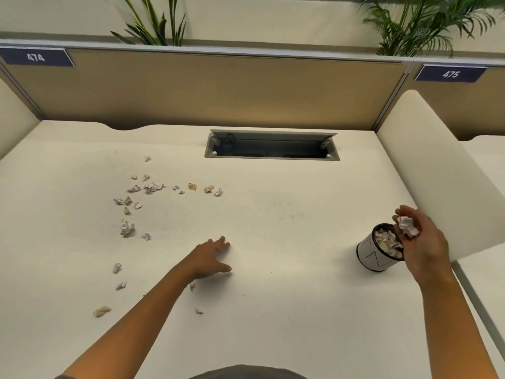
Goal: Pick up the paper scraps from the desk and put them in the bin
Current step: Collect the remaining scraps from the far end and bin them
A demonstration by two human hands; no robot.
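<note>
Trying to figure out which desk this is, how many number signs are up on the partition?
2. The sign reading 474 is at the partition's top left; the sign reading 475 is at the top right, on the neighbouring panel. Others may lie outside the view.

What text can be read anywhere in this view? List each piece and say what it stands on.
"474": white digits on a dark blue sign at the top left of the tan partition.
"475": white digits on a second dark blue sign on the partition to the right.
The small white bin carries thin dark line marks, not readable as letters.
The paper scraps on the desk are too small to read.
</note>
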